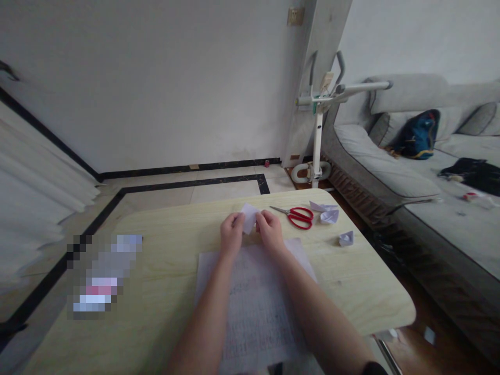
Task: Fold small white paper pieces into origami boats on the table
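Between my two hands is a small piece of white paper (249,219), raised near the far edge of the table. My left hand (232,232) pinches its left side, and my right hand (269,229) grips the right side. Beneath my forearms lies a large sheet of paper (253,307) with faint print or writing. Just right of my right hand, red-handled scissors (300,217) rest with their blades pointing left. Beyond them are folded white papers (329,216), and a small folded paper piece (346,238) sits nearer the right edge.
The pale wooden table (164,291) has rounded corners. A blurred-out object (103,281) lies on its left side. A white exercise machine (318,130) stands behind the table, and a grey sofa (390,177) with a blue bag (420,135) is at the right.
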`<state>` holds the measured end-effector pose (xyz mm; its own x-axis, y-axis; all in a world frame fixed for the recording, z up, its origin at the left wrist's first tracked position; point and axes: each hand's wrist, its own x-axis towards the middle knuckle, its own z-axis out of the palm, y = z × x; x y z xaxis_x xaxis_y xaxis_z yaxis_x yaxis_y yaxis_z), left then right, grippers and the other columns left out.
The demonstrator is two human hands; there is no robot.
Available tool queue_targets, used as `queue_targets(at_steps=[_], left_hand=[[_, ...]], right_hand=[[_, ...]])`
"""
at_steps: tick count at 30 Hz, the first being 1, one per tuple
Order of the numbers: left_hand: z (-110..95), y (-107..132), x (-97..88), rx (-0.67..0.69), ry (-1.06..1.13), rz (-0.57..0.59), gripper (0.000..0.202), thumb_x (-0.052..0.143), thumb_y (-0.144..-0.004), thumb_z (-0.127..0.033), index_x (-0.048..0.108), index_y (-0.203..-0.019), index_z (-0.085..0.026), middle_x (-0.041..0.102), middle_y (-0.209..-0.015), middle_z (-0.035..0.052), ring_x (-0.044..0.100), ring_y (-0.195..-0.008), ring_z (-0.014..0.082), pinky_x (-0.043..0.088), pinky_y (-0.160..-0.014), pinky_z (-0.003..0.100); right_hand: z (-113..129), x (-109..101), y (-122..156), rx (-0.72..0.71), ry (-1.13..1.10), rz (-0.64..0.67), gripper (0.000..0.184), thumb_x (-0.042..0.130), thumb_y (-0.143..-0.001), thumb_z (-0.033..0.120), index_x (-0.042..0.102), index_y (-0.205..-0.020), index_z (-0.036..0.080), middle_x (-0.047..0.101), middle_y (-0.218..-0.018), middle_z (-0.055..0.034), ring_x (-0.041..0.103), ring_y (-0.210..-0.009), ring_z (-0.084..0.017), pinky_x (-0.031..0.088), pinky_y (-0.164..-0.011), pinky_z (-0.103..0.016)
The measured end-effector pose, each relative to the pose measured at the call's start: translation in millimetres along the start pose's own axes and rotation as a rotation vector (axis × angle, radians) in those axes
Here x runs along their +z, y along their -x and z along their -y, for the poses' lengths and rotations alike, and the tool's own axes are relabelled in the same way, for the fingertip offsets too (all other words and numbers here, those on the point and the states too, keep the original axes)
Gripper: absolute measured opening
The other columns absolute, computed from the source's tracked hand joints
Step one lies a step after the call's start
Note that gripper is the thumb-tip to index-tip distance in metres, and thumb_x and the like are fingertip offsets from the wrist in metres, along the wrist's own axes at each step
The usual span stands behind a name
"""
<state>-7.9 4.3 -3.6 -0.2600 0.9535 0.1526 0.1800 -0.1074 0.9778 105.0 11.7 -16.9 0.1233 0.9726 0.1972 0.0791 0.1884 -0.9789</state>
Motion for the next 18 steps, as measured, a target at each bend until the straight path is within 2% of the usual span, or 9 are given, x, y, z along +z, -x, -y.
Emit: queue_targets(at_steps=[5, 12, 18], left_hand=[[0.6, -0.8, -0.1, 0.012, 0.009, -0.019, 0.026, 0.054, -0.076, -0.038, 0.063, -0.071, -0.014, 0.059, -0.067, 0.0015, 0.051, -0.064, 0.0131, 0.039, -0.056, 0.021], [1.9, -0.2, -0.2, -0.027, 0.050, 0.017, 0.030, 0.057, -0.075, -0.042, 0.065, -0.072, -0.014, 0.058, -0.065, 0.0009, 0.050, -0.059, 0.0112, 0.037, -0.053, 0.020], [-2.4, 2.5, 0.2, -0.094, 0.111, 0.043, 0.028, 0.057, -0.075, -0.042, 0.059, -0.067, -0.015, 0.040, -0.045, -0.0057, 0.035, -0.040, 0.0069, 0.027, -0.040, 0.020]], right_hand=[[0.4, -0.5, -0.5, 0.006, -0.007, -0.004, 0.027, 0.050, -0.079, 0.032, 0.044, -0.055, 0.019, 0.044, -0.049, 0.0048, 0.042, -0.049, -0.010, 0.031, -0.049, -0.023], [-3.0, -3.4, -6.2, 0.092, -0.211, -0.044, 0.019, 0.058, -0.075, 0.037, 0.057, -0.070, 0.018, 0.045, -0.049, 0.0056, 0.039, -0.045, -0.009, 0.029, -0.044, -0.023], [-2.4, -2.9, -7.7, 0.209, -0.387, -0.069, 0.024, 0.063, -0.071, 0.043, 0.056, -0.070, 0.019, 0.041, -0.045, 0.0078, 0.032, -0.037, -0.007, 0.022, -0.036, -0.022]])
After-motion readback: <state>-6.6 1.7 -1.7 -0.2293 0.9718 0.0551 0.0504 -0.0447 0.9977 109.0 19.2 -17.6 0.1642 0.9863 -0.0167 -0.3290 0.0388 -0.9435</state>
